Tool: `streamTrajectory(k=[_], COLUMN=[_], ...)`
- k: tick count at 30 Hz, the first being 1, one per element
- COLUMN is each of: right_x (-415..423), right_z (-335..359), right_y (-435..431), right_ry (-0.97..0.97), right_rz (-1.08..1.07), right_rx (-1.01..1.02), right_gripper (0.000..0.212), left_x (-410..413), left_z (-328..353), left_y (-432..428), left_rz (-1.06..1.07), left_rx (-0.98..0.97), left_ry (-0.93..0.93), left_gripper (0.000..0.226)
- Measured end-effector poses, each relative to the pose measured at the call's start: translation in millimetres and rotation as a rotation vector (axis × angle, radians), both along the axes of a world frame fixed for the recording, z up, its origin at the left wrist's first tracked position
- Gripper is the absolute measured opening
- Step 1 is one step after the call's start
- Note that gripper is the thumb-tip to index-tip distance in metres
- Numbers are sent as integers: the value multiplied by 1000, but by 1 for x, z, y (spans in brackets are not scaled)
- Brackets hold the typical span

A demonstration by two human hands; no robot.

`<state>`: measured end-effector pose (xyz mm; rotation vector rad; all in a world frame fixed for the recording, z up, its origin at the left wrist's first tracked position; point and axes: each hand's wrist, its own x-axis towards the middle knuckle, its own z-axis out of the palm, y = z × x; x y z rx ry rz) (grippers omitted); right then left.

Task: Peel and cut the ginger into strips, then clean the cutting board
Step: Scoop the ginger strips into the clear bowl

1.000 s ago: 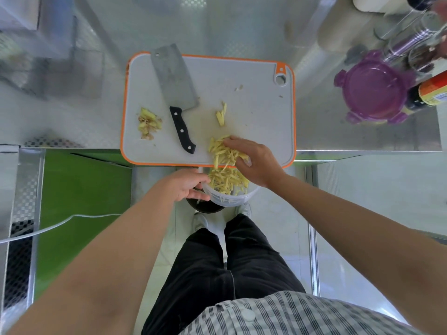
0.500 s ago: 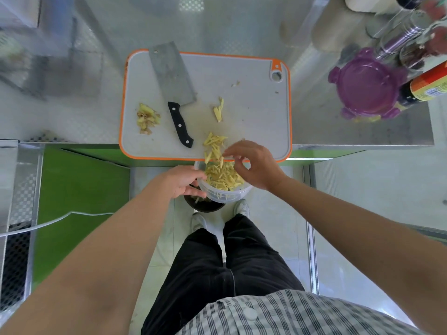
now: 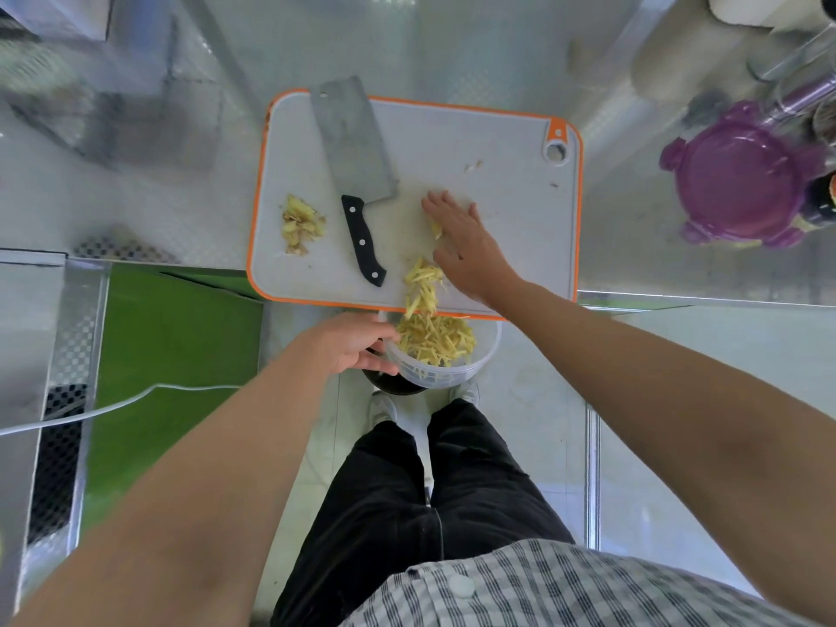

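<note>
Two hands work at the near edge of the steel counter (image 3: 135, 192): our right hand (image 3: 461, 239), fingers straight, lies on the board (image 3: 511, 219) beside ginger strips (image 3: 423, 282); our left hand (image 3: 346, 348) grips the tub (image 3: 486, 355) below.

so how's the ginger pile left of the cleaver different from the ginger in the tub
The peel pile is small, chunky, brownish and lies on the cutting board; the strips are many, thin, pale yellow and sit in the clear tub. Both are ginger.
</note>
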<state>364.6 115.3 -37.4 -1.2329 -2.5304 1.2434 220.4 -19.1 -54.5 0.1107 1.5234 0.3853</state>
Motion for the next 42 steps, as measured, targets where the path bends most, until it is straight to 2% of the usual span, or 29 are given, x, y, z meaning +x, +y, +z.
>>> streamTrajectory(k=[3, 10, 14, 17, 20, 23, 26, 30, 36, 40, 42], right_x=[12, 40, 54, 57, 50, 40, 23, 3, 23, 51, 56], right_z=[2, 11, 16, 21, 20, 12, 3, -6, -4, 6, 14], right_y=[-18, -62, -82, -84, -68, -38, -10, -5, -46, -80, -84], right_ry=[103, 81, 111, 167, 189, 109, -52, -204, 50, 134, 172], right_rz=[38, 154, 189, 179, 91, 31, 30, 100, 295, 300, 236], right_rx=[-3, -12, -14, 7, 101, 168, 164, 181, 127, 85, 90], right_gripper=[61, 57, 53, 43, 42, 53, 66, 67, 54, 43, 35], left_x=[-1, -1, 0, 0, -1, -2, -4, -5, -4, -3, -1], left_z=[1, 5, 7, 9, 9, 7, 2, -3, -5, -2, 0], left_y=[0, -3, -6, -7, -8, -8, -8, -7, -5, -5, -6], left_rz=[-10, -10, -22, -34, -29, -25, -6, 10, 6, -11, -16], left_rx=[4, -4, -6, -7, -6, -9, -7, -2, 15, 4, 4], left_ry=[-3, 13, 13, 24, 21, 15, 3, 3, -1, 15, 15], left_gripper=[40, 26, 30, 27, 29, 32, 36, 43, 42, 34, 32])
